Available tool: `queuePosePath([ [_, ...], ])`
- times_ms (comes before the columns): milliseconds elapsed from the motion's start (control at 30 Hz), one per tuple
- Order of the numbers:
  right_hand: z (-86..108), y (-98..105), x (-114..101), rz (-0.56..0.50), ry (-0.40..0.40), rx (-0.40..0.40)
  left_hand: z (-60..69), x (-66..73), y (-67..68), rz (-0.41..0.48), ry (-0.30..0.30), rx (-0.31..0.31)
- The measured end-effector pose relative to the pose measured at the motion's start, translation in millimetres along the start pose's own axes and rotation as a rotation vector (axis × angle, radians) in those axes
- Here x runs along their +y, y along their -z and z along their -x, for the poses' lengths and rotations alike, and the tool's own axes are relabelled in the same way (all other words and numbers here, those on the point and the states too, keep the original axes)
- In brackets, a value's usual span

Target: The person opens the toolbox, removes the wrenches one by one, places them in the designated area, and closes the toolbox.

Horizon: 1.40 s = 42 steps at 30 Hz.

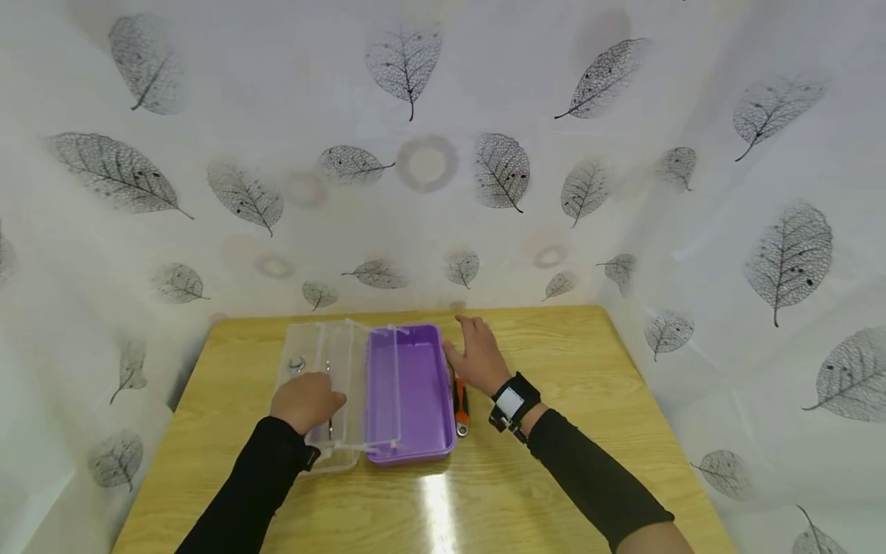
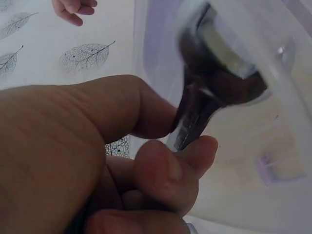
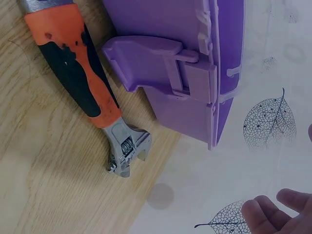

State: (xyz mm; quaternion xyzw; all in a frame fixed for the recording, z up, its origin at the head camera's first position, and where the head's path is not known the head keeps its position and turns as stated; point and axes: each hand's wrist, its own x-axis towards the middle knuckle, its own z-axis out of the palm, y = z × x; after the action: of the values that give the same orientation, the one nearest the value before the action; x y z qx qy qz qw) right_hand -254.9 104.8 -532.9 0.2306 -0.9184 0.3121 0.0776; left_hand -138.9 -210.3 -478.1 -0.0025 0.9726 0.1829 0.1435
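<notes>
My left hand [image 1: 304, 402] is over the clear plastic lid [image 1: 302, 342], left of the purple toolbox [image 1: 422, 396]. Its thumb and fingers pinch a shiny metal wrench [image 2: 200, 100]; the wrench's forked head [image 1: 296, 368] shows beyond the knuckles in the head view. A thin metal tool [image 1: 330, 429] lies partly hidden by that hand. My right hand [image 1: 481, 358] hovers by the toolbox's far right edge, fingers extended and holding nothing. Below it, an adjustable wrench [image 3: 73, 63] with an orange and black handle lies on the table, alongside the box.
A clear divided tray [image 1: 382, 388] overlaps the left part of the purple box. The toolbox's purple latch [image 3: 146, 48] hangs out on the right side, near the adjustable wrench. Leaf-patterned white sheeting [image 1: 429, 223] surrounds the wooden table [image 1: 567, 346].
</notes>
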Motion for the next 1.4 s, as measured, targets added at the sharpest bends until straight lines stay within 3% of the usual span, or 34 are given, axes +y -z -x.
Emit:
queuePosePath([
  [200,4.7,-2,-16,-0.073,-0.014,-0.036,5.7,-6.4,-3.7,0.106,-0.023,0.027],
  [333,12.0,-4,-40,-0.087,0.072,-0.098,19.0,-1.9,5.5,0.201,-0.096,0.098],
  [467,19.6,-5,-66,-0.133,0.228,-0.196,25.7,19.3,9.8,0.227,-0.270,0.175],
  [567,23.2,-5,-82,-0.260,0.347,-0.238,28.6,38.4,3.5,0.236,-0.379,0.199],
  [667,25.7,-5,-92,-0.409,0.409,-0.240,32.5,52.0,-7.4,0.238,-0.424,0.203],
  [800,30.6,-4,-92,-0.525,0.411,-0.222,36.9,61.4,-22.3,0.223,-0.447,0.178],
  [933,33.9,2,-84,-0.556,0.375,-0.222,36.3,64.7,-31.2,0.210,-0.454,0.159],
  [1067,31.2,14,-55,-0.516,0.259,-0.208,34.3,57.9,-30.9,0.215,-0.384,0.177],
  [1233,29.1,29,8,-0.333,-0.003,-0.178,40.1,25.2,-21.2,0.223,-0.265,0.264],
  [1400,45.7,19,66,-0.130,-0.217,-0.286,48.6,-8.9,-11.4,0.216,-0.203,0.359],
])
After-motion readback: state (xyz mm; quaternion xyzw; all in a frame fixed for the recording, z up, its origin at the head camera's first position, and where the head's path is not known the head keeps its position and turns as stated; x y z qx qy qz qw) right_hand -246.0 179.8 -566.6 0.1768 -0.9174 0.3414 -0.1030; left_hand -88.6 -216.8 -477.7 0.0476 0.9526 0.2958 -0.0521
